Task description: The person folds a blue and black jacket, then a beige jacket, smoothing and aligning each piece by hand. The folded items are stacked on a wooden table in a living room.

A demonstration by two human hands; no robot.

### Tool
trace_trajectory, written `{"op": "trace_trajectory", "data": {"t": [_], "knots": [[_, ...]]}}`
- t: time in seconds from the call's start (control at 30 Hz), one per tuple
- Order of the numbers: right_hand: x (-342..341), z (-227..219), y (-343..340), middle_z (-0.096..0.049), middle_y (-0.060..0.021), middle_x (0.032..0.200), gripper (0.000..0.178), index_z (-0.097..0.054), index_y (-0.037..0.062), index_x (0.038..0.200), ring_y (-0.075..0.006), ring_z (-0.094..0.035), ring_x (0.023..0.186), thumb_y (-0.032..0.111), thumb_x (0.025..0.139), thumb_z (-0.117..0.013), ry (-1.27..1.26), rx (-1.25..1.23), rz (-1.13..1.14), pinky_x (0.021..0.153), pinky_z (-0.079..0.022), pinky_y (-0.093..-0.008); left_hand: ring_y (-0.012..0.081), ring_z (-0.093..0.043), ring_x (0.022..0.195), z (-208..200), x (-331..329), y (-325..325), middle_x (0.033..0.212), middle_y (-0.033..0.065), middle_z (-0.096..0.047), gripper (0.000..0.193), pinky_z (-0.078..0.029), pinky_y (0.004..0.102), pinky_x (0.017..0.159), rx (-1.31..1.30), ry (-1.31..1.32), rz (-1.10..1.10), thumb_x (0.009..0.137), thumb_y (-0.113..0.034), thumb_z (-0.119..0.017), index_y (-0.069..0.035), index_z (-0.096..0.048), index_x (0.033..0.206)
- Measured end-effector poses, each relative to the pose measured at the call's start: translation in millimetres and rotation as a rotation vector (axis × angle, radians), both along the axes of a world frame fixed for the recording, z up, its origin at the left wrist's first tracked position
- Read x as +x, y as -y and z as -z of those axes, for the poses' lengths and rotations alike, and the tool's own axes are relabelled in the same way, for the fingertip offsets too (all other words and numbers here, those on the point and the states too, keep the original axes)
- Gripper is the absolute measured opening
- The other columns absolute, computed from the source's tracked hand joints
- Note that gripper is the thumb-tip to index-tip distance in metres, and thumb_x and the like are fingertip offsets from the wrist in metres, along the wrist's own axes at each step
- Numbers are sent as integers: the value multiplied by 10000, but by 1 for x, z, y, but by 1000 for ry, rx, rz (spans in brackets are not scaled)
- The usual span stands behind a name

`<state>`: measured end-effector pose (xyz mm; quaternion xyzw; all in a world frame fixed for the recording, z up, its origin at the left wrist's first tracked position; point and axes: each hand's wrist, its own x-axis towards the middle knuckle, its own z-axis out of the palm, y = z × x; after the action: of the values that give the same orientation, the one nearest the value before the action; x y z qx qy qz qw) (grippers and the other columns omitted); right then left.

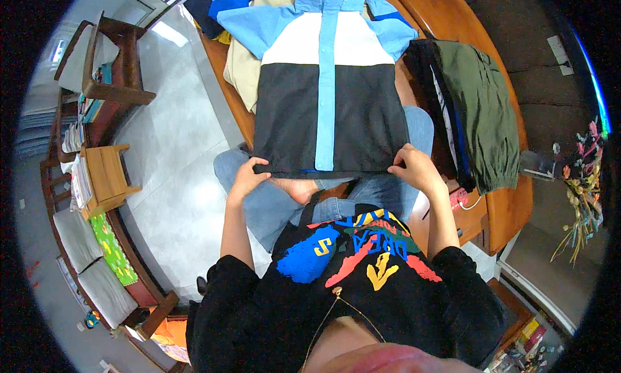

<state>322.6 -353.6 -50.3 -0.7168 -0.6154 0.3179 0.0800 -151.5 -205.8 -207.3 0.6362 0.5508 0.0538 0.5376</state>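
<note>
**Jacket [288, 108] lay spread, hem pinched at both corners**

On the far left, a wooden stool [107, 178] stood on the floor [171, 172]. A beige garment [240, 79] showed beside the jacket's left edge. The left hand [249, 179] pinched the hem's left corner. The blue, white and black jacket lay front up, its hem above the person's crossed legs [255, 205]. The right hand [414, 169] pinched the right corner. Farther right, a green garment [482, 108] rested on the wooden counter [508, 211].

- Pink and yellow flowers [577, 208] at the right
- A light wooden stand [107, 179] with papers [80, 187] on it, left
- Grey cushions [107, 297] beside a bright green cloth [108, 249]
- A pale tiled floor [169, 140]
</note>
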Motion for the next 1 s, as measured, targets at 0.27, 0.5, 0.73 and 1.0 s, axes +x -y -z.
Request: {"op": "trace_trajectory", "data": {"t": [0.27, 0.5, 0.73, 1.0], "knots": [[-7, -35, -2, -696, -231, 804, 412, -719, 1, 792, -439, -684, 778, 399, 897, -722, 172, -182, 15, 699, -538, -517, 375, -564, 1257, -44, -12, 26, 1376, 218, -590, 251, -441, 426, 1077, 93, -95, 145, 806, -142, -808, -98, -727, 1040], [-60, -21, -87, -659, -141, 1235, 199, -666, 37, 1093, -342, -642, 1142, 187, 963, -659, 33, 392, -73, 945, -525, -418, 441, -360, 1458, -76, 84, -28, 1563, 277, -395, 366, -335, 495, 1178, 742, -137, 14, 834, -119, -755, -76, -683, 1190], [-115, 95, -241, -469, -246, 1504, 410, -591, 10, 1316, -442, -433, 1401, 142, 929, -631, -60, 903, -18, 1143, -372, -543, 326, -328, 1502, -37, 232, -117, 1564, 167, -433, 414, -192, 615, 1216, 1132, -163, 44, 971, -215, -580, -46, -594, 1349], [-52, 243, -233, -296, -164, 1662, 703, -416, 75, 1543, -356, -248, 1539, 456, 970, -561, 387, 457, 407, 1198, -178, -646, 259, -214, 1560, 70, 185, -100, 1693, 76, -244, 671, -126, 578, 1253, 837, -540, 160, 987, -401, -526, -156, -364, 1590]]}}
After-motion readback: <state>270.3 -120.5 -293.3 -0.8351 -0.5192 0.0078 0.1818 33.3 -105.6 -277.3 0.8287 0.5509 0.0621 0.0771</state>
